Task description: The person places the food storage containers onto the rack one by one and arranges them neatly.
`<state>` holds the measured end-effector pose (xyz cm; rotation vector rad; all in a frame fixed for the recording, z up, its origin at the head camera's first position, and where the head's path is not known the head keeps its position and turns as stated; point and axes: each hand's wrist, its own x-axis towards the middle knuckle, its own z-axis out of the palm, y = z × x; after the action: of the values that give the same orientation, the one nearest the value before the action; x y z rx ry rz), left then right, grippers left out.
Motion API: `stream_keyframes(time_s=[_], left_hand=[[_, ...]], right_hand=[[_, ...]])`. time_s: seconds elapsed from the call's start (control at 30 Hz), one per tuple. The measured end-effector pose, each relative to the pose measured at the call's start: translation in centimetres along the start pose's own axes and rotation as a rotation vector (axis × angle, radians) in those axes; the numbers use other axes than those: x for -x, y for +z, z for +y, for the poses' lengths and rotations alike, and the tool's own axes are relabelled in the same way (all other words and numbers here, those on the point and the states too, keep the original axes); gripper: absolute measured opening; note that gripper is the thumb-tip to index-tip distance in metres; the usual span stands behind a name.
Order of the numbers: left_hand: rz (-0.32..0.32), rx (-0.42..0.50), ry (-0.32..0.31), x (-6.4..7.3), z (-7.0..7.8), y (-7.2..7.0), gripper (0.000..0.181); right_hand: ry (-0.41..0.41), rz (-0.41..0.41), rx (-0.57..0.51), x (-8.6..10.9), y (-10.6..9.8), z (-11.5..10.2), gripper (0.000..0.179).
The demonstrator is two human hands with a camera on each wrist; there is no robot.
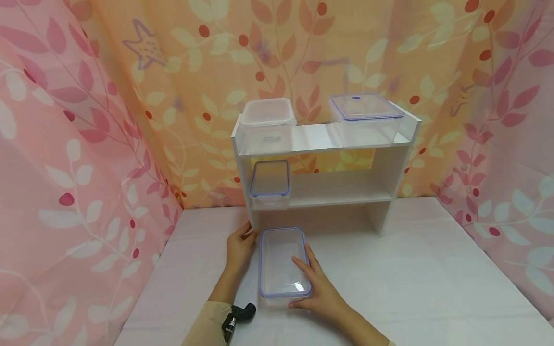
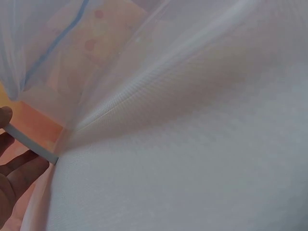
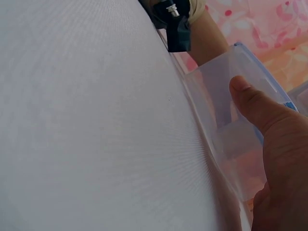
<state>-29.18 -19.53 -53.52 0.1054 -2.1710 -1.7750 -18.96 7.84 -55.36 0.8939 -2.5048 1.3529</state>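
A clear plastic food container with a blue-rimmed lid stands on the white table in front of a white shelf unit. My right hand holds this container at its right front corner. In the right wrist view, the thumb lies along the container's clear wall. My left hand is at the foot of the shelf's left side. The left wrist view shows its thumb and fingers pinching the edge of the side panel.
On the shelf's top board stand a container with a whitish lid at left and a large blue-rimmed container at right. Another blue-rimmed container sits at the left of the middle board. Patterned curtains surround the table.
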Motion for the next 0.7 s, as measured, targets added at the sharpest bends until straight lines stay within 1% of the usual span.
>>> stream_keyframes(time_s=[0.2,0.4,0.63,0.7], left_hand=[[-0.002,0.001,0.005,0.05,-0.02,0.02,0.042],[-0.002,0.008,0.023,0.11,-0.09,-0.03,0.042],[-0.014,0.029,0.009,0.09,0.04,-0.10,0.041],[-0.016,0.028,0.013,0.01,-0.08,-0.09,0.042]], right_hand=[[-0.015,0.016,0.020,0.11,0.06,0.14,0.119],[-0.009,0.023,-0.005,0.26,-0.10,0.12,0.117],[-0.013,0.027,-0.014,0.33,-0.17,0.24,0.117],[-0.012,0.033,-0.017,0.34,-0.18,0.23,0.116]])
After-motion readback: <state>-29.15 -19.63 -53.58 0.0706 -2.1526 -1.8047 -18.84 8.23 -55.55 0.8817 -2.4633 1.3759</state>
